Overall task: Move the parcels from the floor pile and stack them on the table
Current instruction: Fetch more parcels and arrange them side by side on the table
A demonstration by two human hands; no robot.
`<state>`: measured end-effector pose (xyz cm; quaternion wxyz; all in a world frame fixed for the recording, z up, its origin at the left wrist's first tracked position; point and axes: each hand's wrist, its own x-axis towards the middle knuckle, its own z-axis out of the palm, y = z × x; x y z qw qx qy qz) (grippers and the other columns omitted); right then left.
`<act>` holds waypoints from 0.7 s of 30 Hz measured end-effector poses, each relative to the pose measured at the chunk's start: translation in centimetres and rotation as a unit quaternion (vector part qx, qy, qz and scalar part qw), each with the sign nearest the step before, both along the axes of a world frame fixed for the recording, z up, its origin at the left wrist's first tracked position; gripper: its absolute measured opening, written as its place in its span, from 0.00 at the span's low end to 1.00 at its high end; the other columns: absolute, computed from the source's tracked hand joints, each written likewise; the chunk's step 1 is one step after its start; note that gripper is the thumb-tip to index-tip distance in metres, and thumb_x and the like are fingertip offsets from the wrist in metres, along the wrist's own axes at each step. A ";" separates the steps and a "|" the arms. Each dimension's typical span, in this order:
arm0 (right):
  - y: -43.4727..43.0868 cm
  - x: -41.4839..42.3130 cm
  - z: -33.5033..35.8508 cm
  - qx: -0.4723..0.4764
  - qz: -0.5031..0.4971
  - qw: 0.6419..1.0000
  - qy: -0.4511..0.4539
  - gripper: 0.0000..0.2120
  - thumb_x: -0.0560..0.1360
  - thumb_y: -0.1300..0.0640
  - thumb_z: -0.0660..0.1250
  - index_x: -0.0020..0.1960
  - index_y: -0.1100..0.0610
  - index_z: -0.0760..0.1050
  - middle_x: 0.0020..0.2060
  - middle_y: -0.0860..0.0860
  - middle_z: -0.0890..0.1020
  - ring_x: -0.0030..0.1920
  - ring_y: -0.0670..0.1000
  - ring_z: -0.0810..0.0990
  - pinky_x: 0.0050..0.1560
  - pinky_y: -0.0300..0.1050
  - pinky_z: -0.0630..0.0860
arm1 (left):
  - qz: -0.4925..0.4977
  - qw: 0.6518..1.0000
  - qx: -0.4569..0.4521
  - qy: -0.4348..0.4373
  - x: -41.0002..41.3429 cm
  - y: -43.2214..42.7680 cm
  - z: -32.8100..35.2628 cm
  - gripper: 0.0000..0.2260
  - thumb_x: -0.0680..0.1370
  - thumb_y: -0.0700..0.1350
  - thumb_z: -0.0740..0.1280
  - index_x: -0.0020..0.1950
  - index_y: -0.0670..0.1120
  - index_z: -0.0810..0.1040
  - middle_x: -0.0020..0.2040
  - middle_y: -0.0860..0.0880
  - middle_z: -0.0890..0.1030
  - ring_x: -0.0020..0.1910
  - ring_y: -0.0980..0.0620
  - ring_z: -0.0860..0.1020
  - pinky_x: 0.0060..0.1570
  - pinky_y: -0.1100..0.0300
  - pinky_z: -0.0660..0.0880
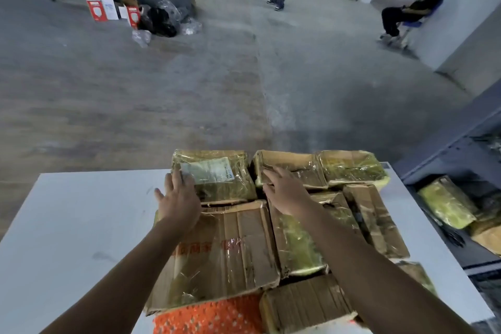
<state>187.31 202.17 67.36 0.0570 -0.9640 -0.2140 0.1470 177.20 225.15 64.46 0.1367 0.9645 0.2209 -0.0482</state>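
The parcels sit close together on the white table, and more parcels lie low down to its right. The left hand is flat and open against the side of the parcel with the paper label, and the right hand lies flat and open on the brown parcel beside it. I think it is best to push these two gently and evenly until they sit straight, and not let them slip off the far edge.
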 end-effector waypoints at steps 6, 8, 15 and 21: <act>-3.3 -1.9 0.9 0.010 -0.019 0.999 -0.034 0.24 0.81 0.51 0.57 0.76 0.52 0.60 0.74 0.55 0.65 0.71 0.56 0.67 0.69 0.56 0.68 | -0.163 0.987 0.002 0.001 0.2 -5.1 0.7 0.24 0.81 0.48 0.54 0.77 0.49 0.55 0.78 0.43 0.52 0.78 0.42 0.47 0.73 0.36 0.49; -4.6 -2.1 1.1 0.022 -0.024 0.999 -0.038 0.23 0.80 0.52 0.59 0.75 0.52 0.62 0.71 0.55 0.69 0.69 0.56 0.70 0.67 0.54 0.70 | -0.181 0.983 -0.018 -0.003 0.3 -7.1 1.1 0.24 0.82 0.50 0.54 0.78 0.49 0.54 0.78 0.44 0.53 0.78 0.42 0.48 0.73 0.36 0.48; -11.6 0.7 1.5 0.020 -0.037 0.998 -0.055 0.23 0.82 0.48 0.56 0.75 0.51 0.62 0.74 0.51 0.64 0.73 0.55 0.64 0.71 0.60 0.64 | -0.197 0.979 -0.032 -0.043 3.9 -13.8 2.9 0.29 0.80 0.58 0.56 0.77 0.50 0.54 0.78 0.44 0.54 0.77 0.41 0.52 0.72 0.38 0.56; -20.5 5.2 1.1 0.013 -0.115 0.992 -0.058 0.23 0.81 0.46 0.56 0.75 0.47 0.62 0.76 0.54 0.59 0.76 0.57 0.55 0.73 0.65 0.55 | -0.156 0.986 -0.009 0.055 6.4 -18.7 2.7 0.39 0.73 0.70 0.59 0.78 0.56 0.50 0.79 0.47 0.48 0.77 0.36 0.47 0.71 0.33 0.50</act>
